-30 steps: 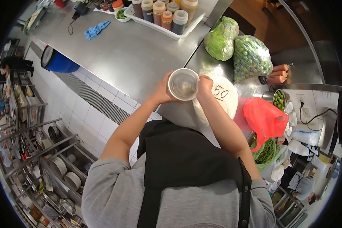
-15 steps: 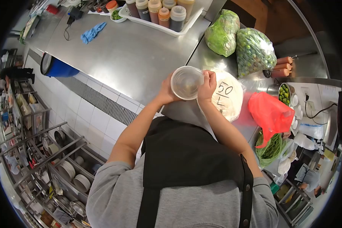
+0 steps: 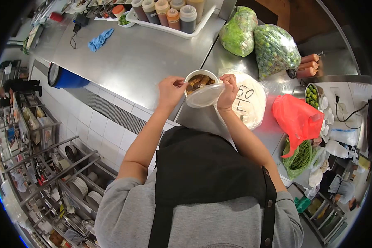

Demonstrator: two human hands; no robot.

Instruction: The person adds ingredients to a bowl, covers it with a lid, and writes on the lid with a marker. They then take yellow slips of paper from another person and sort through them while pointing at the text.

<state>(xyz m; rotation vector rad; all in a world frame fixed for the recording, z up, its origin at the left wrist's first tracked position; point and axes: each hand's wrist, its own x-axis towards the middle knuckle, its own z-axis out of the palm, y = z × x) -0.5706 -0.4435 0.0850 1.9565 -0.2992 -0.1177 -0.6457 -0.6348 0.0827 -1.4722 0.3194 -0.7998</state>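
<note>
A round white tub stands on the steel counter, holding dark brown pieces of food that look like meat in sauce. My right hand grips the clear plastic lid, which is tilted and raised off the tub's near side, still overlapping its front rim. At the tub's left rim is my left hand, its thumb and fingertips pinched together on the edge. Just right of my right hand lies a clear bag of something pale, round and flat, marked "50".
Bags of leafy greens and small green vegetables sit at the back right. A red plastic bag and green beans are at right. Beyond stand sauce bottles in a white tray; a blue cloth lies left.
The lid has come off the tub's top and tilted toward me, exposing the brown food. My left hand has shifted left, from the tub's side to its rim.
</note>
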